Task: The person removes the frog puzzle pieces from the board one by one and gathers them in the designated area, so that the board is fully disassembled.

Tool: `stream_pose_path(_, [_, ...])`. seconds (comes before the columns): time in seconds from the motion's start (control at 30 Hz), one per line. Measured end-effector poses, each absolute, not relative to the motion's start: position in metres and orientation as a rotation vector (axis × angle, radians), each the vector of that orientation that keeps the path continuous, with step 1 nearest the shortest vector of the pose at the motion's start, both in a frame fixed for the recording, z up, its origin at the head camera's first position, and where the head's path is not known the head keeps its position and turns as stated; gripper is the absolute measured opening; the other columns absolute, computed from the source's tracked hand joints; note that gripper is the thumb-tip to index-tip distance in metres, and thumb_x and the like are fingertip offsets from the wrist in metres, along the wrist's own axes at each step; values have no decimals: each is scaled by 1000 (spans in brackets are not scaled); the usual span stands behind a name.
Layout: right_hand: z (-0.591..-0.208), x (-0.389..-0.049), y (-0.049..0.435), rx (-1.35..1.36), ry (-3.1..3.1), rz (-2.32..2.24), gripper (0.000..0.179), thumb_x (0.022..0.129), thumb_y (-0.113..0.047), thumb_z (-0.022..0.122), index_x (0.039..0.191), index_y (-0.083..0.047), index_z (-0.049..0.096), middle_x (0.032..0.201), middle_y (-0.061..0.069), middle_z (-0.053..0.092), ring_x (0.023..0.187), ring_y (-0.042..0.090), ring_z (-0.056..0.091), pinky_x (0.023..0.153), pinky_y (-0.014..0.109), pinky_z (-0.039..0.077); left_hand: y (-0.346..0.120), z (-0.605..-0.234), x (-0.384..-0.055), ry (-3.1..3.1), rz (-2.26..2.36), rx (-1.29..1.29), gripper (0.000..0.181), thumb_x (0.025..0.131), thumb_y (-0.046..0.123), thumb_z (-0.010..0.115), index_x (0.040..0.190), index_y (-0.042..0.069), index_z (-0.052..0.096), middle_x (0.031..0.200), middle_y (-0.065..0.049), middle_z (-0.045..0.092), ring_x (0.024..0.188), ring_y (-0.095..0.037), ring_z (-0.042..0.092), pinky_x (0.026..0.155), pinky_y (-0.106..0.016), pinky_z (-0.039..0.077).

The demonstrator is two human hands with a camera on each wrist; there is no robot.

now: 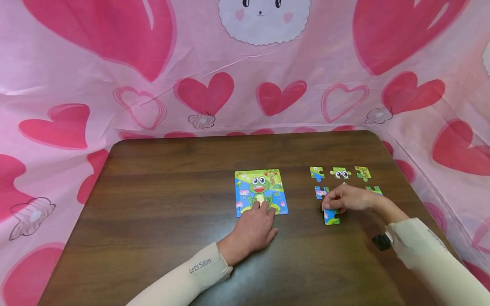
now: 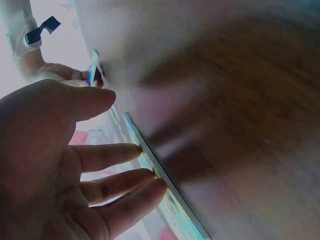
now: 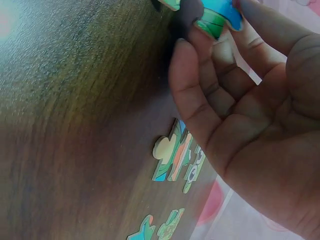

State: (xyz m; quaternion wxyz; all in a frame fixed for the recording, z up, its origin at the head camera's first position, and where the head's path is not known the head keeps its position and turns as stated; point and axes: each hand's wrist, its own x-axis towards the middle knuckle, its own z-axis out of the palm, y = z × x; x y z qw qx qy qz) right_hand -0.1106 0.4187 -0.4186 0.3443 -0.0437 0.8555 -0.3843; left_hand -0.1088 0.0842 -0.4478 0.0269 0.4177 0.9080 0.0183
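My left hand (image 1: 254, 227) rests its fingertips on the lower edge of a square frog picture (image 1: 245, 182), which lies flat on the table. Its fingers are nearly straight in the left wrist view, touching the thin board (image 2: 187, 220). To the right, my right hand (image 1: 350, 198) pinches a blue and green jigsaw piece (image 1: 329, 217) between thumb and fingers. That piece looks tilted up in the left wrist view. Close around this hand lie loose jigsaw pieces, among them one with pink flowers (image 1: 320, 192) and a green one (image 1: 374, 190). The hand hides part of the group.
Behind the right hand is a row of pieces: a blue-green corner (image 1: 316, 172), one with frog eyes (image 1: 340, 173) and a tree piece (image 1: 363, 172). The brown wooden table (image 1: 160, 199) ends at a pink heart-patterned cloth (image 1: 245, 114) at the back and sides.
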Motion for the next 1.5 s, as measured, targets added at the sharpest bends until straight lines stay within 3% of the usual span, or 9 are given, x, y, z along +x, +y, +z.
stream_pose_path(0.2, [-420,-113,416,-143,2213,-1002,24,103,-20,58,108,-2,74,99,4,70,86,8,59,77,35,54,83,-447,-110,2801,49,1279,49,94,51,65,125,13,64,114,-6,61,100,-22,57,68,-31,57])
stream_pose_path(0.47, [-413,-112,417,-131,2235,-975,30,106,-23,52,103,-4,75,80,3,56,79,15,56,72,32,52,84,-449,-109,2806,61,1293,48,94,51,65,124,13,64,115,-5,61,100,-22,57,67,-31,56])
stream_pose_path(0.67, [-409,-112,416,-140,2234,-935,32,106,-26,52,103,-6,76,89,4,66,81,17,58,72,32,53,84,-448,-108,2803,60,1313,49,94,51,65,124,12,64,114,-6,61,99,-23,56,68,-32,56])
stream_pose_path(1.17, [-398,-125,405,-171,2296,-902,32,105,-27,55,102,-3,77,101,8,74,85,20,62,74,32,54,82,-450,-110,2789,49,1289,52,94,53,64,128,13,63,118,-6,61,102,-22,57,70,-31,57])
stream_pose_path(1.37, [-391,-144,383,-253,2424,-848,32,105,-32,55,104,-8,76,84,7,68,76,20,60,65,32,52,83,-450,-102,2794,-38,1329,59,95,55,62,127,6,65,120,-7,59,104,-22,55,69,-29,57])
stream_pose_path(1.5, [-388,-159,358,-294,2482,-849,31,104,-33,56,107,-9,76,94,8,74,84,22,66,77,38,56,87,-451,-98,2782,-126,1377,63,95,59,59,125,5,67,120,-7,58,103,-20,55,73,-26,57])
